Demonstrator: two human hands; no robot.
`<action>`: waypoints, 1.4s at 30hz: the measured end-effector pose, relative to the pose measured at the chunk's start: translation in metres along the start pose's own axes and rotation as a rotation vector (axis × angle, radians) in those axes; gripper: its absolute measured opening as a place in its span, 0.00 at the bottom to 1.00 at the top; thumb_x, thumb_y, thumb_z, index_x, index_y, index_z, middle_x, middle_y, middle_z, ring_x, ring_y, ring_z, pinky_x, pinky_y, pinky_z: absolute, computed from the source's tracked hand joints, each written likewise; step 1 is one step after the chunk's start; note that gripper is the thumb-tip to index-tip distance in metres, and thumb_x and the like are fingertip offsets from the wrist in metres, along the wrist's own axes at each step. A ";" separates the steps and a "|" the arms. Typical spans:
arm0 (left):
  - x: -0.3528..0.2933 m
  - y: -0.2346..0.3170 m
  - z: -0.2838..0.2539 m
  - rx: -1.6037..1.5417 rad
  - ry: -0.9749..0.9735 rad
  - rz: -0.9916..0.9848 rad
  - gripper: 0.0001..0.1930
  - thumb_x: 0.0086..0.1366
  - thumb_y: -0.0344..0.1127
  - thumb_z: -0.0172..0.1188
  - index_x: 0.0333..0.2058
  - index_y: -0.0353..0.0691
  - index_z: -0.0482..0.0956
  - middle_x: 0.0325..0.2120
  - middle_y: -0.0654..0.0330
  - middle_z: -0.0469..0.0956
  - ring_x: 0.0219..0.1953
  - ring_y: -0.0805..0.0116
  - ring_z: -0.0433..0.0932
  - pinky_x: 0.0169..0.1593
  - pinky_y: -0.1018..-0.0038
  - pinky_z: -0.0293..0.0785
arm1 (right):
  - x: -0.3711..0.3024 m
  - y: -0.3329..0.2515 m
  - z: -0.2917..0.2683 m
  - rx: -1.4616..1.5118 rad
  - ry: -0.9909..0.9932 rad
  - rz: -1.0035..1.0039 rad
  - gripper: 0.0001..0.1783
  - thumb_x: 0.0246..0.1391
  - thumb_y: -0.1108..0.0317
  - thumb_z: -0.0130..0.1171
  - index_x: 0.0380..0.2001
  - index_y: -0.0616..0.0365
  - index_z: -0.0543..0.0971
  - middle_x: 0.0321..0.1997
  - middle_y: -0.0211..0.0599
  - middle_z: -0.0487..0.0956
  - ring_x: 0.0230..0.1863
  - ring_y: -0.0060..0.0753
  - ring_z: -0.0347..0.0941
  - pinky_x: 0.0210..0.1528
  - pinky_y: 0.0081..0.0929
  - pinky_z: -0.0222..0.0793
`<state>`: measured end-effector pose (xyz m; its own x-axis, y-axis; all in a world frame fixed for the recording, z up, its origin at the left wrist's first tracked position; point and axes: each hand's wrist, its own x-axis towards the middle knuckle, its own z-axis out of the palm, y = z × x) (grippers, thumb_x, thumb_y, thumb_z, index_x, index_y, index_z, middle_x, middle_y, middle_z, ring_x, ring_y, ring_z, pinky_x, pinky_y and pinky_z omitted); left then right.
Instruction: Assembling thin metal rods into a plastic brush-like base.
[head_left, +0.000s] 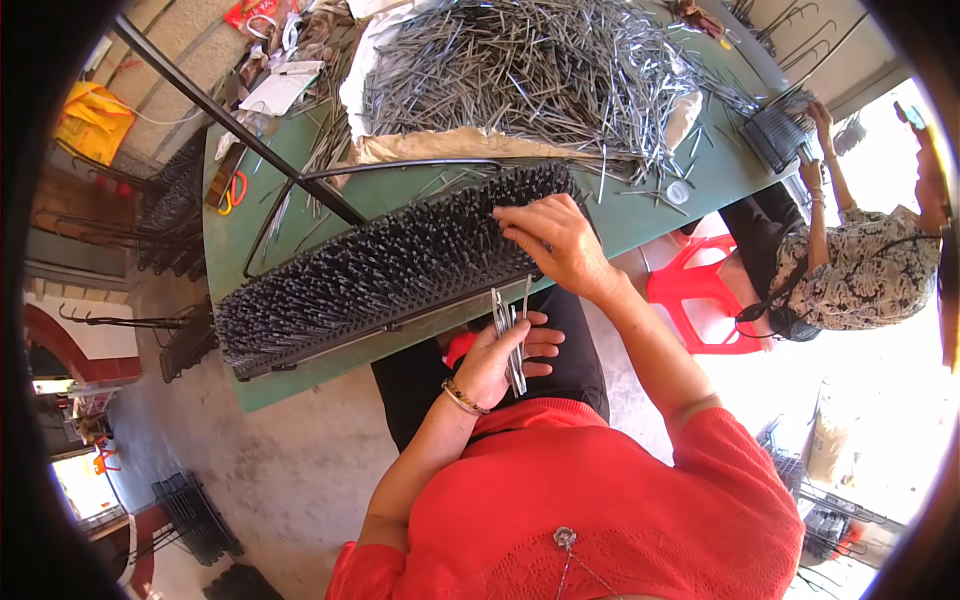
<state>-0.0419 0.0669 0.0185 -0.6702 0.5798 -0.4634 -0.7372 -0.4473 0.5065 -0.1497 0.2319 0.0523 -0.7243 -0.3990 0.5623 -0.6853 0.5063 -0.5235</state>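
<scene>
A long black rack [370, 280] packed with upright dark pins lies slantwise along the near edge of the green table [630, 215]. Above its right end is my right hand [562, 242], thumb and fingers pinched together among the pin tops. Whatever sits between those fingertips is too small to make out. My left hand [490, 362] is below the rack, over my lap, palm up. Several thin silvery metal rods [515, 362] lie across it, held under the thumb, while the other fingers extend to the right.
A large heap of loose metal rods [520, 75] lies on paper sheeting behind the rack. Orange-handled scissors [232, 193] rest at the table's left. A black metal bar [230, 115] crosses the left side. At right, a person [850, 260] handles another rack [775, 135] beside a red stool [695, 290].
</scene>
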 end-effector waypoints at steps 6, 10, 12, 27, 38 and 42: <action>0.000 0.002 0.002 0.026 0.007 0.047 0.16 0.71 0.42 0.46 0.50 0.37 0.68 0.41 0.49 0.78 0.40 0.66 0.80 0.39 0.70 0.80 | -0.007 -0.007 0.002 -0.124 0.100 -0.099 0.15 0.45 0.72 0.64 0.39 0.57 0.80 0.39 0.34 0.79 0.41 0.39 0.73 0.45 0.31 0.66; -0.001 0.006 0.003 0.057 -0.024 0.145 0.17 0.71 0.42 0.45 0.50 0.36 0.68 0.42 0.49 0.78 0.39 0.66 0.80 0.38 0.70 0.79 | -0.017 -0.034 -0.016 0.132 0.073 0.264 0.13 0.50 0.70 0.63 0.41 0.59 0.80 0.36 0.36 0.80 0.36 0.31 0.74 0.40 0.27 0.68; -0.001 0.010 0.006 0.061 -0.075 0.193 0.17 0.71 0.43 0.45 0.50 0.36 0.68 0.42 0.49 0.77 0.39 0.67 0.79 0.37 0.71 0.79 | -0.026 -0.039 -0.018 0.343 -0.119 0.582 0.13 0.56 0.67 0.60 0.42 0.62 0.79 0.32 0.35 0.81 0.34 0.19 0.73 0.37 0.22 0.69; -0.008 -0.003 -0.015 0.009 -0.027 0.024 0.19 0.63 0.29 0.46 0.51 0.28 0.69 0.40 0.51 0.77 0.30 0.78 0.70 0.31 0.81 0.69 | -0.009 -0.023 0.014 0.181 0.234 0.239 0.12 0.51 0.77 0.61 0.41 0.60 0.79 0.31 0.36 0.81 0.33 0.29 0.77 0.38 0.25 0.72; -0.019 0.000 -0.020 -0.024 -0.065 0.054 0.14 0.67 0.31 0.44 0.47 0.31 0.72 0.42 0.50 0.76 0.43 0.64 0.77 0.47 0.68 0.75 | -0.014 -0.030 0.018 -0.138 0.135 -0.083 0.13 0.44 0.68 0.66 0.35 0.57 0.80 0.39 0.35 0.77 0.35 0.38 0.71 0.39 0.31 0.67; -0.026 0.009 -0.016 -0.033 -0.092 0.105 0.13 0.68 0.33 0.44 0.46 0.33 0.72 0.41 0.50 0.76 0.40 0.62 0.77 0.43 0.67 0.76 | -0.025 -0.048 0.011 0.246 -0.134 0.205 0.15 0.50 0.63 0.66 0.36 0.63 0.81 0.35 0.40 0.78 0.38 0.36 0.75 0.37 0.31 0.69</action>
<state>-0.0318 0.0369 0.0235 -0.7341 0.5878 -0.3400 -0.6669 -0.5298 0.5240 -0.0994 0.2091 0.0569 -0.8411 -0.4132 0.3490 -0.5105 0.3935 -0.7645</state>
